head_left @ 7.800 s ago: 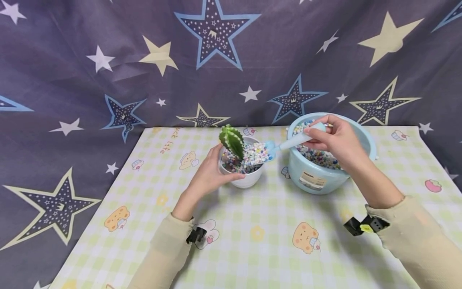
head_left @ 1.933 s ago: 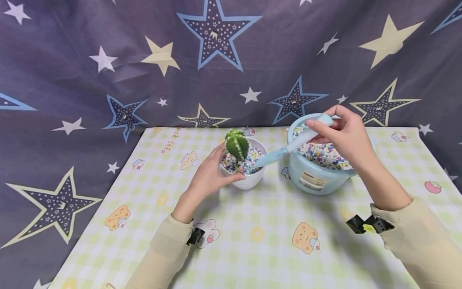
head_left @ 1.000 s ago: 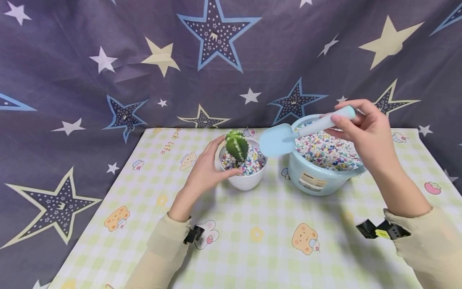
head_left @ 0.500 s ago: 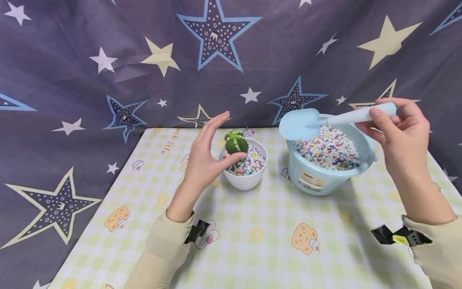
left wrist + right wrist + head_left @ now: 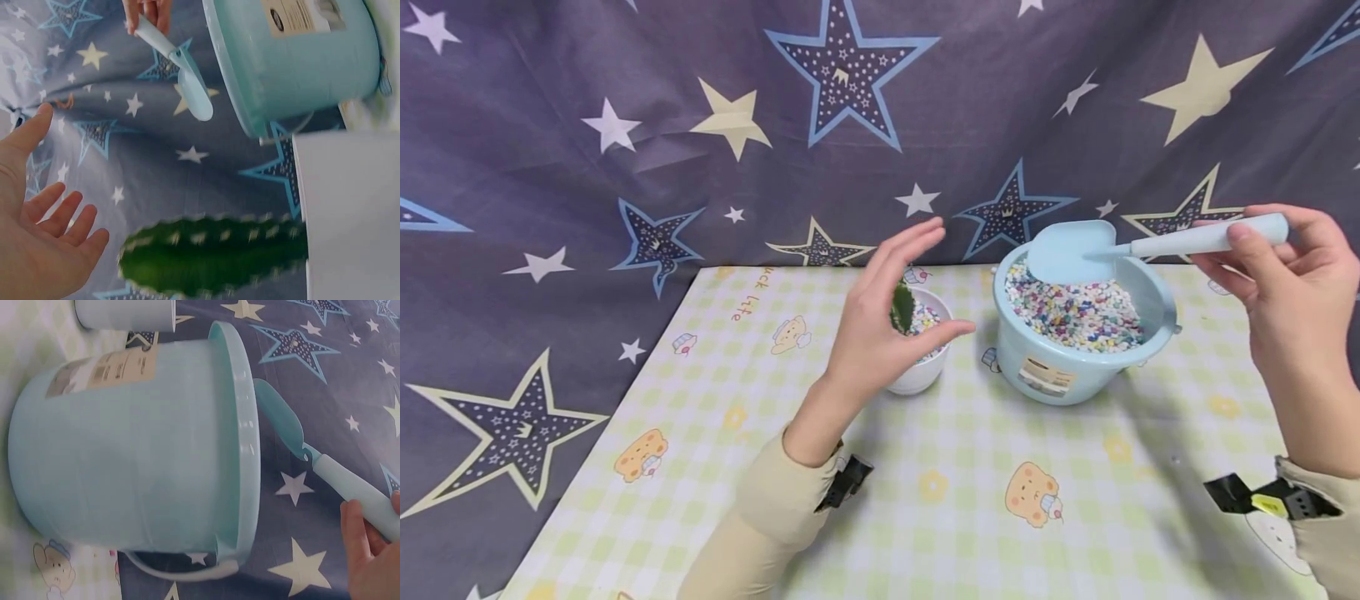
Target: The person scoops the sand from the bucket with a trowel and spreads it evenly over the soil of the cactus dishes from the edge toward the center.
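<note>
My left hand [image 5: 887,325] hovers with fingers and thumb spread, holding nothing. It partly hides a white pot [image 5: 916,382] with a green cactus [image 5: 902,310] set in multicoloured pebbles. In the left wrist view the cactus [image 5: 212,256] appears apart from the fingers. My right hand [image 5: 1300,292] grips the handle of a light-blue trowel [image 5: 1071,254] between thumb and fingers. The trowel's blade, with no pebbles on it, is above the light-blue bucket [image 5: 1090,379]. Inside the bucket lies a heap of coloured pebbles [image 5: 1075,317].
A green-and-white checked cloth [image 5: 955,533] with cartoon prints covers the table. Behind it hangs a dark curtain [image 5: 700,50] patterned with stars. The bucket's handle [image 5: 181,572] hangs down its side in the right wrist view.
Earlier the trowel carried pebbles into the pot; it has since moved right, over the bucket. My left hand has let go of the pot, lifted and shifted right.
</note>
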Available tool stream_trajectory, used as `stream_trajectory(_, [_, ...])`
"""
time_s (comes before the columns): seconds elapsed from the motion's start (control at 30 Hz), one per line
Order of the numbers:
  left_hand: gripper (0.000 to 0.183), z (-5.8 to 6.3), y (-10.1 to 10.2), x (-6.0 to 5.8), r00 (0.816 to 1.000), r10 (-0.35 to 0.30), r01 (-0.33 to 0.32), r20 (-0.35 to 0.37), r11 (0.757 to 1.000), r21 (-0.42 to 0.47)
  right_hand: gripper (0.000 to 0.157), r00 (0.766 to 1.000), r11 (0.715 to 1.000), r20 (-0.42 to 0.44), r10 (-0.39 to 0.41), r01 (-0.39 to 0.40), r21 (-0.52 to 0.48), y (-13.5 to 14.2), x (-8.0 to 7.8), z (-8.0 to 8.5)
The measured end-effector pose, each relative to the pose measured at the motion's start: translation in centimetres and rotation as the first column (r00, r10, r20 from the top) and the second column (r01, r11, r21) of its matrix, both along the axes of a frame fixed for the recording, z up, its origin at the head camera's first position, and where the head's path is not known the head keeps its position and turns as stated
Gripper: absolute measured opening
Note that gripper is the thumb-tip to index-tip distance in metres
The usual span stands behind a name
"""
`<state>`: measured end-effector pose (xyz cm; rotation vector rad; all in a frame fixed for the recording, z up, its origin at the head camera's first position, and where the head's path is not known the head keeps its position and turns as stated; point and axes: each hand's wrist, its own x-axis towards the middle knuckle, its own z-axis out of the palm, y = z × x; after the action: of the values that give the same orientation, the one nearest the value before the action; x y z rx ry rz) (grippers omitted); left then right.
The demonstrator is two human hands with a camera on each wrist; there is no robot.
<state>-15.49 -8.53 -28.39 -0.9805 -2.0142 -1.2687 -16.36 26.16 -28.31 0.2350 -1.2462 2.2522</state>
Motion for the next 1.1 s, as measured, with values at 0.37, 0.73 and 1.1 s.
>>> stream_trajectory(0.37, [0.080,-1.4,3.6,-0.4,0.994,-0.054,0.059,0.091,0.997,-0.053,0.028,0.996,0.997,0.057,-0.075,0.074,0.010,1.9,0.3,-0.4])
stream_trajectory(0.73, [0.079,-3.6,6.0,-1.1,0.967,-0.048,0.081,0.251,0.989,-0.126,0.020,0.987,0.981,-0.038,-0.155,0.159,0.108,2.2,0.0,0.0])
stream_trajectory(1.1, [0.086,-6.5,7.6,-2.6,0.908,0.025,0.020,0.418,0.994,-0.103,0.023,0.908,0.739,-0.046,-0.416,0.367,0.565,2.0,0.2,1.5])
